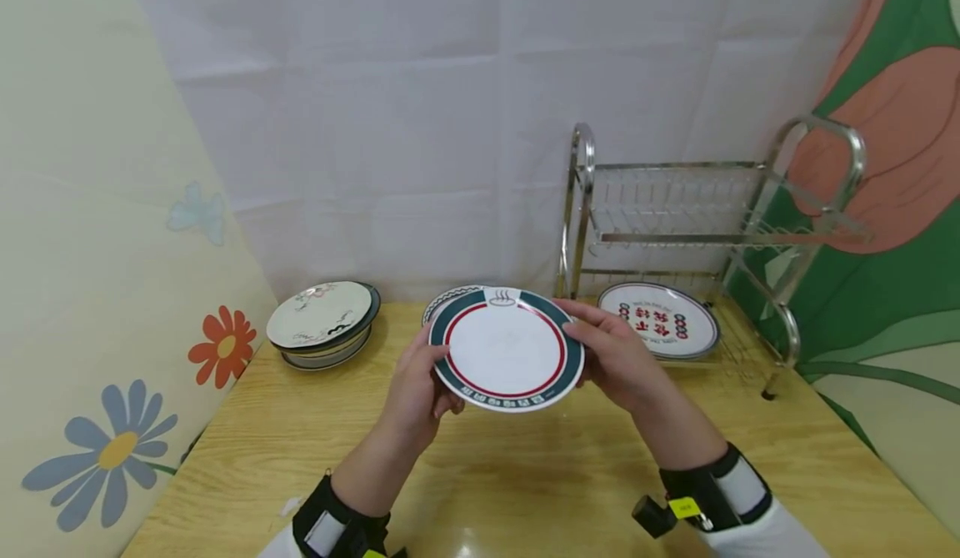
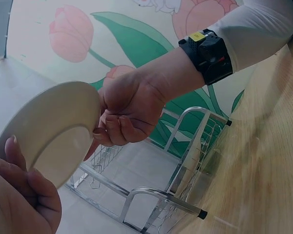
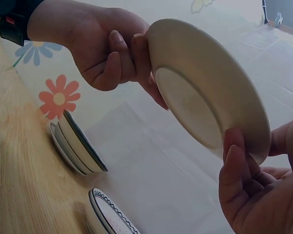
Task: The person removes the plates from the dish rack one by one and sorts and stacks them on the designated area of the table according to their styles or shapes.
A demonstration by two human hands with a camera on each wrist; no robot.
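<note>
A round white plate [image 1: 506, 349] with a dark green rim band and a red ring is held up above the table, its face towards the head camera. My left hand [image 1: 415, 387] grips its left edge, and my right hand [image 1: 611, 354] grips the right edge, thumb on the rim. Both wrist views show the plain pale underside of the plate [image 2: 63, 131], with fingertips pressed against it from below. Behind it, mostly hidden, is another plate [image 1: 448, 294] with a black patterned rim, which the right wrist view shows standing on the table.
A stack of plates [image 1: 322, 316] stands at the back left. On the right is a two-tier metal dish rack [image 1: 675, 238]; an oval plate [image 1: 660, 320] with red characters lies at its lower level. A white cloth [image 1: 375, 124] hangs behind the wooden table [image 1: 525, 475].
</note>
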